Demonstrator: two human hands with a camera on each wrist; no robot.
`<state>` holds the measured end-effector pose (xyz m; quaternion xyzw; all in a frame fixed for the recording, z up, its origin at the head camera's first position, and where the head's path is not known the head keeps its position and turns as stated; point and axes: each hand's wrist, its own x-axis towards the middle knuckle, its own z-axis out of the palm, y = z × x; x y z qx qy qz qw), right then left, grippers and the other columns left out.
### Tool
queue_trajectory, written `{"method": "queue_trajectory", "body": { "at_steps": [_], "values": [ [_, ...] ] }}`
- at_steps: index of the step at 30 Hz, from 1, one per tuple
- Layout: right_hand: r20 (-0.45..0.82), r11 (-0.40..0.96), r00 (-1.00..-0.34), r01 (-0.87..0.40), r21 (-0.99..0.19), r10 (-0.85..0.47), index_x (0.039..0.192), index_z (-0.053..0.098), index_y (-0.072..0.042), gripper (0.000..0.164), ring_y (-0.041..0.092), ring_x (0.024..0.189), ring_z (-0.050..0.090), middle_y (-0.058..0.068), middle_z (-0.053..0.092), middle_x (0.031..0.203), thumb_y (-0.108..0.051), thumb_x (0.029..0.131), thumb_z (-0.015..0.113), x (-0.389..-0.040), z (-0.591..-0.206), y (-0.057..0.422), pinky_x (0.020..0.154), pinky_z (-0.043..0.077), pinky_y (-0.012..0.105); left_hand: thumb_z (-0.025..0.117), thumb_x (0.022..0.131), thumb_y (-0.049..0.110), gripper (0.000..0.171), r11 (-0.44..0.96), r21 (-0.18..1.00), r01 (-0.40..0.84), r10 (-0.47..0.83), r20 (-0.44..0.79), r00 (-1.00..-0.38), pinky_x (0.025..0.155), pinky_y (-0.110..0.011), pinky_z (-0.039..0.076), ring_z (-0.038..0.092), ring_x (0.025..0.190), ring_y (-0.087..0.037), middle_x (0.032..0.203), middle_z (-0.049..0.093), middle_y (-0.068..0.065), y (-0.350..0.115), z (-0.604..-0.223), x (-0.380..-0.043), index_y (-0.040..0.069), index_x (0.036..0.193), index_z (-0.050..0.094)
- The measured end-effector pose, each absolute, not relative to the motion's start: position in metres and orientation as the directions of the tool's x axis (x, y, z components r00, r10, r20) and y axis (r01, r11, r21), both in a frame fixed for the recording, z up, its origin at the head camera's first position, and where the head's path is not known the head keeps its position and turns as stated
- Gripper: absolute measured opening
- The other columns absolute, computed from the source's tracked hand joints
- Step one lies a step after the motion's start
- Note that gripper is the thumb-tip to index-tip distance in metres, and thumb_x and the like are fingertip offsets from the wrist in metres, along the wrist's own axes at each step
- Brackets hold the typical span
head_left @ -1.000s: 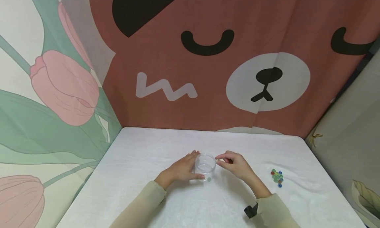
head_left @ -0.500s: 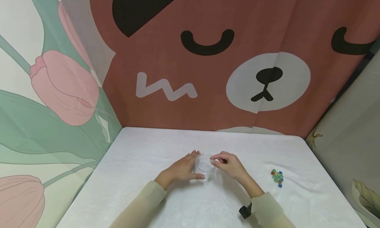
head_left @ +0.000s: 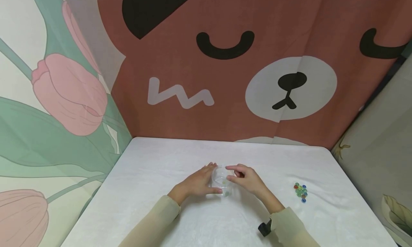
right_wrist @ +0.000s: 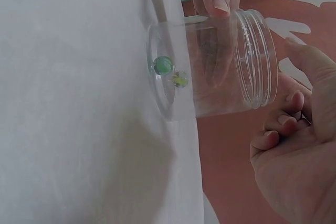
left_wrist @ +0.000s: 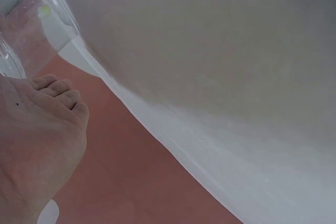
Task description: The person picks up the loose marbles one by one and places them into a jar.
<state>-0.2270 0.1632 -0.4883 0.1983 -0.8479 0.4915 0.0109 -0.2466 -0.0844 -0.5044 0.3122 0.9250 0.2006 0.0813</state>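
A clear plastic jar with a threaded rim stands upright on the white-covered table. My left hand holds it from the left, thumb at the front and fingers around the far side. Inside, low in the jar, the right wrist view shows a green marble and a clear marble with a yellow swirl. At the jar's mouth is my right hand. Its thumb and index finger are spread apart with nothing between them, and the other fingers are bent.
To the right on the white cloth lies a cluster of several coloured glass marbles. A bear-print curtain hangs behind the table's far edge. A floral curtain borders the left side.
My right hand has moved left to over the jar's mouth and let go of the marble it pinched. A second marble is now in the jar. My left hand stays where it was.
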Motion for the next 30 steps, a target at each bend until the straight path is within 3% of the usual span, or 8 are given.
{"method": "queue_trajectory", "body": {
  "at_steps": [12,30],
  "values": [
    [0.149,0.443,-0.933,-0.291,-0.848,-0.326,0.126,0.070,-0.007,0.044,0.008,0.069,0.042,-0.002,0.045,0.078,-0.025,0.087,0.081,-0.222,-0.486,0.175,0.055,0.034,0.020,0.066,0.085,0.071,0.108,0.722,0.437,0.537,0.605,-0.021,-0.796,0.126,-0.044,0.021,0.017,0.156,-0.025,0.167,0.026,-0.011,-0.083,-0.507,-0.247,0.006,0.161,0.024],
    [0.069,0.551,-0.968,-0.195,-0.811,-0.242,0.129,0.069,-0.009,0.044,0.012,0.070,0.045,0.000,0.047,0.078,-0.020,0.088,0.080,-0.213,-0.485,0.222,0.056,0.037,0.022,0.063,0.084,0.075,0.109,0.725,0.411,0.552,0.610,-0.012,-0.792,0.127,-0.038,0.018,0.019,0.155,-0.024,0.166,0.028,-0.010,-0.084,-0.505,-0.248,0.006,0.160,0.026]
  ]
}}
